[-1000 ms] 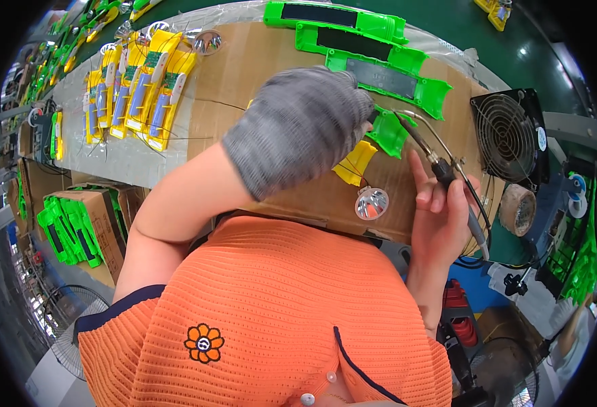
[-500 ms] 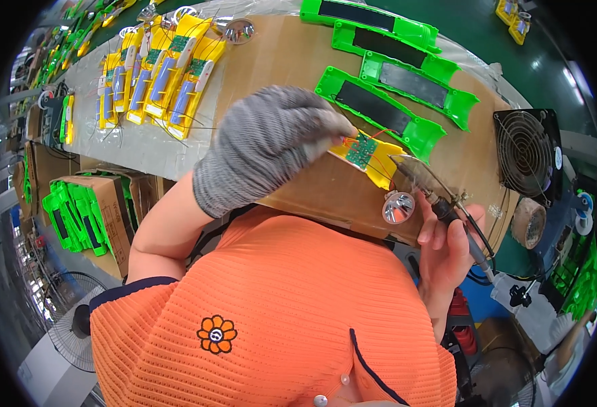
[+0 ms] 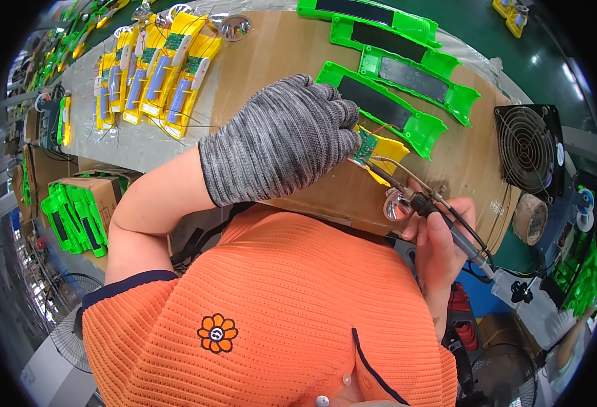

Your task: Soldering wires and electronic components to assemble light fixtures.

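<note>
Nine o'clock: carton (image 3: pixel 108 197) of green casings (image 3: pixel 73 218). Twelve: left hand (image 3: pixel 281 139), grip hidden from me. Three: right hand (image 3: pixel 441 249) clasping soldering iron (image 3: pixel 422 203); white-labelled fan (image 3: pixel 525 147).

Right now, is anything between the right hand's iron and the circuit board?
Nothing visible: the iron extends right up to the circuit board, though contact is unclear. The left hand is at the board's left, clear of that path.

Seeing streaky grey-black on the left glove (image 3: pixel 281 139), crazy loud green around dark panels (image 3: pixel 374 100) on the casings (image 3: pixel 424 130), yellow on the strip (image 3: pixel 392 152), deeper green on the circuit board (image 3: pixel 366 145), plus orange with navy trim (image 3: pixel 130 285) on the shirt (image 3: pixel 278 292).
</note>
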### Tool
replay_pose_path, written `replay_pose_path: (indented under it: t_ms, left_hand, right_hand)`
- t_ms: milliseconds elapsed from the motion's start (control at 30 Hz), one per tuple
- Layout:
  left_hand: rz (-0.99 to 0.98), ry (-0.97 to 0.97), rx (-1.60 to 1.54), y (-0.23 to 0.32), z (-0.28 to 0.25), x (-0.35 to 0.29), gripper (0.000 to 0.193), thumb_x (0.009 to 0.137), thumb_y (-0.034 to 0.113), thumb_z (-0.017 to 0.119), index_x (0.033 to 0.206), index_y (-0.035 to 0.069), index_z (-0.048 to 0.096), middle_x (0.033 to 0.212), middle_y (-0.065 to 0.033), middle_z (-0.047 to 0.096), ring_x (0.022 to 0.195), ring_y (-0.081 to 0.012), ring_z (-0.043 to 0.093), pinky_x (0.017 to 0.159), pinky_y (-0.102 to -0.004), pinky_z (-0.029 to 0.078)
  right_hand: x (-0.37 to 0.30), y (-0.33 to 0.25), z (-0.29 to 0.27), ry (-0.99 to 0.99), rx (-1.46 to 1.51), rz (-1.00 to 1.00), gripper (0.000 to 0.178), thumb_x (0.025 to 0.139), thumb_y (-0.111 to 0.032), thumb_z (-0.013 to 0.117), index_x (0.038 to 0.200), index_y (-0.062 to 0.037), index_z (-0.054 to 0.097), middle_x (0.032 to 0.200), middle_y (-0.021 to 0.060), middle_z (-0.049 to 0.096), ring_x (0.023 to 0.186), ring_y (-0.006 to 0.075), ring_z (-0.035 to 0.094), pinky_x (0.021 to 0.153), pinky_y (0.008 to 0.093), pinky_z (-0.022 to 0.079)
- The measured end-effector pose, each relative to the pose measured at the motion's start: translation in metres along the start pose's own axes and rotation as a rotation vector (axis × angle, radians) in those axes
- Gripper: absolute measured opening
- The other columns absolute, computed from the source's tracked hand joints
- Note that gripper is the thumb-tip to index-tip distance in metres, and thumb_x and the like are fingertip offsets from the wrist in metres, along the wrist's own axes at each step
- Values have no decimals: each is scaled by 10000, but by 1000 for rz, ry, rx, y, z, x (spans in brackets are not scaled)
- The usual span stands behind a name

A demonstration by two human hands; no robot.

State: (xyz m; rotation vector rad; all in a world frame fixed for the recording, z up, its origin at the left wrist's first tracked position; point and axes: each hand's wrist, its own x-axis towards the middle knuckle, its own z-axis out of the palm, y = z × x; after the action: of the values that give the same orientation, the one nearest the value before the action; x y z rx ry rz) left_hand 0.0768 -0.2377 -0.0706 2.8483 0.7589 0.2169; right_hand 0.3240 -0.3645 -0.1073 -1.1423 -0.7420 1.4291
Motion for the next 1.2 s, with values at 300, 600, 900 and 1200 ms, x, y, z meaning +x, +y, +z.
replay_pose_path:
  t_ms: [300, 600, 900, 1200]
  left_hand:
    - [-13, -57, 34, 4, -5, 6, 174, 778, 187, 658, 938, 124, 684, 900, -59, 632, 846, -249, 611, 763, -385, 480]
    - [-10, -56, 40, 3, -5, 8, 163, 773, 191, 661, 918, 122, 685, 887, -61, 628, 843, -251, 607, 755, -385, 480]
    - [-10, -39, 32, 3, -5, 5, 162, 770, 197, 668, 912, 120, 686, 875, -65, 625, 842, -253, 604, 756, -386, 483]
    - [-23, -136, 54, 5, -9, 11, 178, 788, 199, 662, 944, 116, 679, 920, -63, 627, 876, -251, 608, 790, -382, 479]
  right_hand:
    - [0, 4, -4, -64, -17, -56, 195, 921, 1, 589, 1014, -16, 419, 810, 189, 648, 610, 165, 612, 611, 275, 518]
    - [-1, 1, 3, -15, -14, -36, 189, 923, -6, 592, 1000, -18, 419, 811, 185, 644, 624, 158, 620, 610, 268, 517]
    - [-3, 6, 3, -1, -36, -68, 171, 921, -1, 578, 990, -22, 423, 801, 181, 646, 609, 150, 613, 601, 265, 515]
    - [4, -4, -23, 195, 34, -247, 174, 927, -126, 587, 992, -22, 464, 681, 91, 540, 535, 154, 501, 688, 334, 534]
